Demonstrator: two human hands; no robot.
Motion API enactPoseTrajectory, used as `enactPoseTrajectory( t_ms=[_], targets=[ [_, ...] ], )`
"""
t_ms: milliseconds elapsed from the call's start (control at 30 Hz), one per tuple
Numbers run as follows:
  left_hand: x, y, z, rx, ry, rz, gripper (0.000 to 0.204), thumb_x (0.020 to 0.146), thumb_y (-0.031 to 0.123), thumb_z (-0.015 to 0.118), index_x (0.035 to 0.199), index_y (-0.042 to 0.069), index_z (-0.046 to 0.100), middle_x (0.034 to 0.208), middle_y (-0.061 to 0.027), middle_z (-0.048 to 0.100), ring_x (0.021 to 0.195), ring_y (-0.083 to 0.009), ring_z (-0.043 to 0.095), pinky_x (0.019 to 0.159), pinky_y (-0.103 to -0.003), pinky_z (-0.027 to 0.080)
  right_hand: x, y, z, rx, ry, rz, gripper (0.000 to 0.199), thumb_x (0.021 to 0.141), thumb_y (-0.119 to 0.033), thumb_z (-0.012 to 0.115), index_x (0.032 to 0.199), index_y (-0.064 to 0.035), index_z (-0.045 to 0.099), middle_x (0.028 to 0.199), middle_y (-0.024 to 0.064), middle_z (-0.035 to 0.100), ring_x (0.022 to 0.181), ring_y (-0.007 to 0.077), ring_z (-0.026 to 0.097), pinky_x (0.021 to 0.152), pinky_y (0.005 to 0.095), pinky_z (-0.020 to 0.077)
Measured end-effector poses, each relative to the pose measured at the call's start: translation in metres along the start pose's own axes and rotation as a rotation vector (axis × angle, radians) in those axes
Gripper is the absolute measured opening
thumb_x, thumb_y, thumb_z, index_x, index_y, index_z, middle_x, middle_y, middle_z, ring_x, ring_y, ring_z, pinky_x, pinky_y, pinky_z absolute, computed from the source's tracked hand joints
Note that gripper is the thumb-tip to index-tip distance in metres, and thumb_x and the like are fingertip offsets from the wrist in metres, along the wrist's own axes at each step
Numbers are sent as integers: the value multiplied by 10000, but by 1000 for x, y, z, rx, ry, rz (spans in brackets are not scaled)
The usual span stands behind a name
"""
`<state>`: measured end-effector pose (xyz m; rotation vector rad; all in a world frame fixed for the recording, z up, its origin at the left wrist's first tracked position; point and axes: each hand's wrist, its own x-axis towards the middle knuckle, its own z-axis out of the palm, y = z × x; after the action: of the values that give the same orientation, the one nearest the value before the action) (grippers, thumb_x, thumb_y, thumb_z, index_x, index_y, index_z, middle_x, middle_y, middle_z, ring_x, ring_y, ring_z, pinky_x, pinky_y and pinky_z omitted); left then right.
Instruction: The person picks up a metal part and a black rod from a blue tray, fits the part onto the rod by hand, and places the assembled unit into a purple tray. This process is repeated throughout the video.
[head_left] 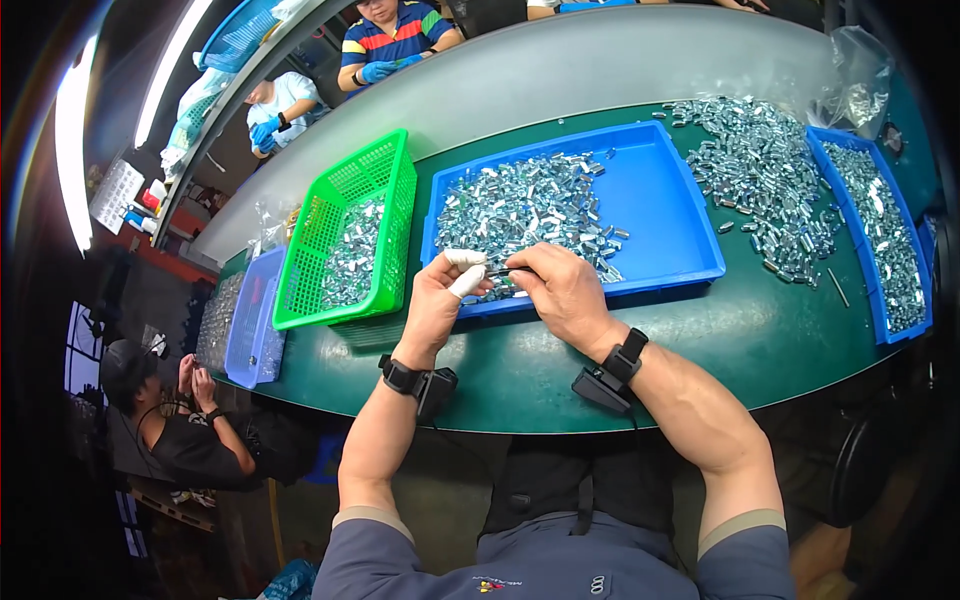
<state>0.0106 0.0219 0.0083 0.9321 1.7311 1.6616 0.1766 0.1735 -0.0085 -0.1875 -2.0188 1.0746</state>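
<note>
Item: dark slim piece (511, 270) — exact kind too small to tell — held between the two hands, above the near rim of a blue tray (665, 215).
Right hand (572, 297): thumb and forefinger pinched on the piece.
Left hand (434, 305): thumb and forefinger, in white covers, curled in at its other end; whether they grip a part, cannot tell.
Risks, as judged: a slip of the pinch, likeliest from the smooth covers, could drop the piece among the silvery metal cylinders (520, 200) heaped below, hard to find again. A low wrist could knock the tray rim.
Obstacles: the heap fills the tray's left and middle; a green perforated basket (398, 165), part-filled with similar pieces, stands close by the left hand.
Further out, right: loose cylinder pile (755, 165) on the green tabletop (720, 350); thin rod (838, 287); narrow blue tray (908, 334), filled; clear plastic bag (858, 80).
Further out, left: pale blue tray (243, 350); co-worker in dark clothing (200, 440).
</note>
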Motion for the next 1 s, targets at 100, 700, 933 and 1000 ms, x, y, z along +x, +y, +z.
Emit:
enactPoseTrajectory(
  t_ms=[100, 700, 933, 1000],
  targets=[
    [-2, -7, 0, -22, 18, 21, 174, 1014, 86, 741, 1172, 16, 721, 1020, -82, 774, 892, -149, 744, 804, -283, 595, -1, -3, 2, 13, 6, 11, 120, 945, -87, 737, 1053, -37, 737, 945, 126, 728, 897, 340, 706, 780, 418, 553],
    [-10, -14, 3, -192, -57, 73, 160, 1008, 46, 739, 1165, 24, 715, 1039, -51, 758, 904, -130, 730, 813, -276, 587, 1, -7, -3, 35, -77, 84, 92, 1009, -31, 696, 1088, -6, 737, 934, 87, 724, 820, 164, 682, 741, 299, 535],
    [-9, -16, 4, -204, -74, 89, 165, 1006, 27, 737, 1168, 21, 709, 1062, -46, 752, 934, -132, 730, 835, -279, 591, 1, -6, -4, 37, -90, 118, 69, 1016, -47, 702, 1058, 3, 726, 910, 81, 718, 797, 145, 678, 724, 287, 536],
    [-10, -15, 4, -196, -78, 84, 165, 1006, 24, 736, 1168, 20, 707, 1063, -46, 752, 938, -133, 729, 838, -281, 593, 3, -4, -6, -46, -143, 170, 82, 1025, -78, 704, 1019, 3, 714, 846, 71, 694, 747, 143, 651, 687, 296, 520]
  ],
)
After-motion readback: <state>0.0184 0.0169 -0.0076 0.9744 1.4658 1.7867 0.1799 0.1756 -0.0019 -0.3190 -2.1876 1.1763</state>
